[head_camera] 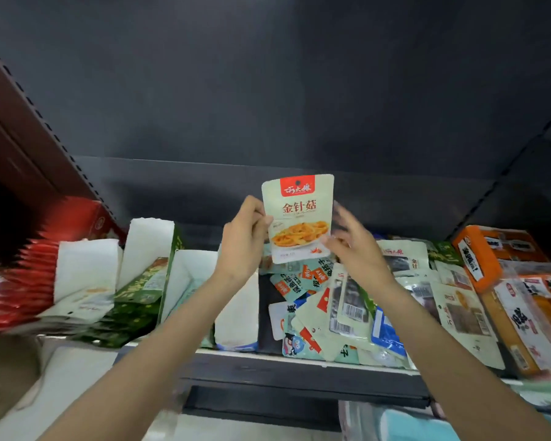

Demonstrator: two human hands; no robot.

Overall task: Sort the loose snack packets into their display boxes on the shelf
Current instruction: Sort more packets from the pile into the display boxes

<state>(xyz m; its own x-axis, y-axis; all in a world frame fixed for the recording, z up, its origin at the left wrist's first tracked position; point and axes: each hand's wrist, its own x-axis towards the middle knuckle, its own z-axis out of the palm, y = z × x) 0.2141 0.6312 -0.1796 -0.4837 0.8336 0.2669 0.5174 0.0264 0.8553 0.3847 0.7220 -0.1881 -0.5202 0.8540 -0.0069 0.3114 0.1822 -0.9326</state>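
Holding one mushroom packet (298, 218) up over the loose pile (341, 300) on the shelf (299, 361), left hand (244, 240) pinching its edge, right hand (352, 240) nipping the lower corner. Looks light, floppy, slick; best gripped by the flat sealed edges.

The single head-worn camera looked forward and slightly down at a shelf (299, 361) from close range (wide-angle, edges bowed), both forearms reaching in from the bottom of frame.
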